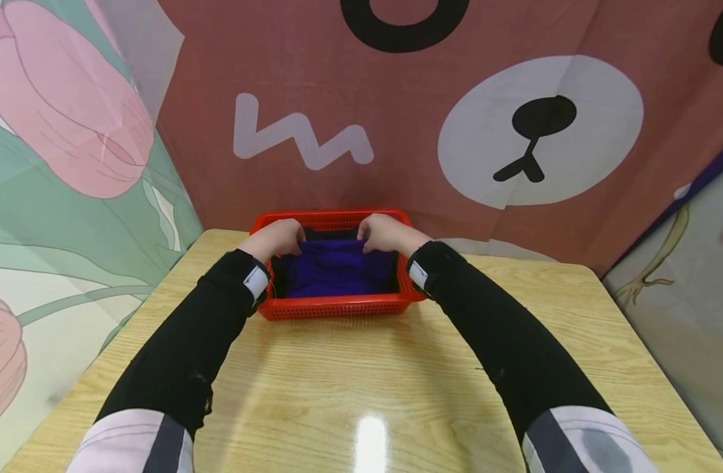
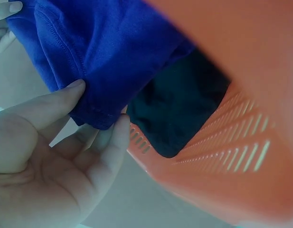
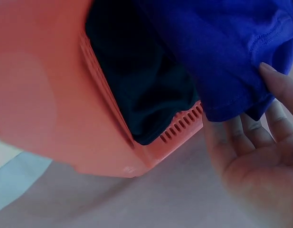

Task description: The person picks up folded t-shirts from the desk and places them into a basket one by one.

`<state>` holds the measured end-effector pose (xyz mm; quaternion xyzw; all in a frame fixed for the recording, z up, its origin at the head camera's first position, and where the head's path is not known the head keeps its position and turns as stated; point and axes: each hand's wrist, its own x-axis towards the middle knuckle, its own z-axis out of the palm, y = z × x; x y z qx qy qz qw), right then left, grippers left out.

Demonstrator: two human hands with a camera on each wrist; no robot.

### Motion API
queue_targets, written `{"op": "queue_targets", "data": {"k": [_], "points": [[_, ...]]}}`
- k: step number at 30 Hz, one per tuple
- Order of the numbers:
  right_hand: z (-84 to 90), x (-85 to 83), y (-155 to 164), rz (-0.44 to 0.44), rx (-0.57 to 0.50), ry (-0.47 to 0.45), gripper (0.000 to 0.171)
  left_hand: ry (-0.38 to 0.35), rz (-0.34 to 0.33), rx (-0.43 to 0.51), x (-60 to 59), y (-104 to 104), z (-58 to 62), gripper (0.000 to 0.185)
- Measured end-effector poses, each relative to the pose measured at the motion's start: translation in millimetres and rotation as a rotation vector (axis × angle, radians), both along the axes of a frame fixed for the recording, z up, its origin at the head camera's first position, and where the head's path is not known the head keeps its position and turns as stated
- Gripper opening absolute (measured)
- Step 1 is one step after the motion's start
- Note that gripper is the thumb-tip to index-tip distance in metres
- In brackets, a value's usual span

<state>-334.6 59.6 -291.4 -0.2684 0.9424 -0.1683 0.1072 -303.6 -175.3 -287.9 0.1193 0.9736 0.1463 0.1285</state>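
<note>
A folded purple-blue garment [image 1: 338, 269] with stitched seams lies in a red plastic basket [image 1: 332, 307], over a dark cloth [image 2: 179, 104]. My left hand [image 1: 281, 238] pinches the garment's far left corner between thumb and fingers, as the left wrist view shows closely. At the far right corner, my right hand [image 1: 385, 233] pinches the same garment, thumb on top and fingers beneath. The far edge between both hands is lifted and stretched fairly straight. Dark cloth [image 3: 141, 80] shows below the garment at the basket's slotted wall.
The basket stands at the back of a light wooden table [image 1: 320, 387], close against a hanging cloth [image 1: 397, 164] printed with a bear face. Another printed cloth with pink flowers [image 1: 71, 98] hangs at the left. Both forearms reach over the table in black sleeves.
</note>
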Motion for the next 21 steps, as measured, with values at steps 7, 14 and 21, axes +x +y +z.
{"op": "queue_targets", "data": {"k": [7,14,21], "points": [[-0.9,-5.1,0.3,-0.008,0.027,0.003,0.025,-0.025,-0.021,-0.03,-5.0,2.6,3.1,0.031],[-0.2,-7.3,-0.2,0.009,0.045,0.03,0.029,-0.048,0.002,-0.018,-7.4,-1.6,0.1,0.038],[-2.1,-8.1,1.5,0.015,0.061,0.041,0.029,-0.055,0.024,-0.001,-6.8,-2.0,-0.7,0.041]]}}
